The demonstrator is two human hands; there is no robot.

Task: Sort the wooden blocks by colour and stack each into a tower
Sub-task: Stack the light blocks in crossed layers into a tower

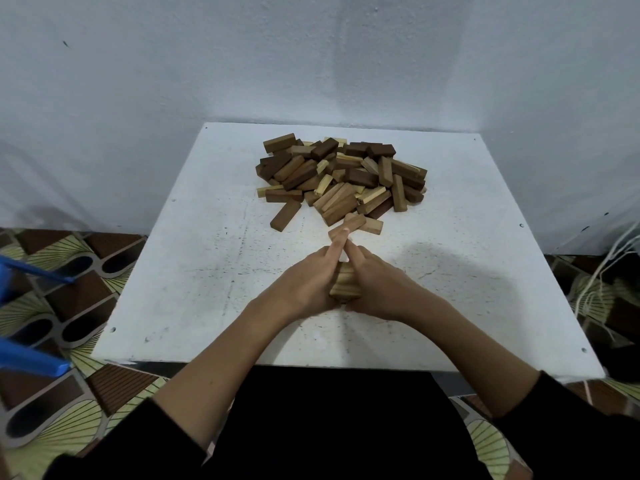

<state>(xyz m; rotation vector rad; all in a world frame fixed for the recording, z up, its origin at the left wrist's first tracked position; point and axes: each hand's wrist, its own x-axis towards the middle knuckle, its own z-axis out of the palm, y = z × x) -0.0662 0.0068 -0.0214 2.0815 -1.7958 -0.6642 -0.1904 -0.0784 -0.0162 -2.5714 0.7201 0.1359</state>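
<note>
A heap of wooden blocks (341, 176) in dark brown, mid brown and pale tones lies at the back middle of the white table (194, 278). Near the table's centre stands a small group of light wooden blocks (343, 284), side by side. My left hand (304, 285) presses against its left side and my right hand (379, 289) against its right side, fingers stretched forward and meeting beyond it. A few loose blocks (360, 224) lie just past my fingertips. One dark block (285, 215) lies apart, left of them.
The table backs onto a pale wall. Blue plastic furniture (31, 360) stands on the patterned floor to the left. White cords (602, 271) hang at the right edge.
</note>
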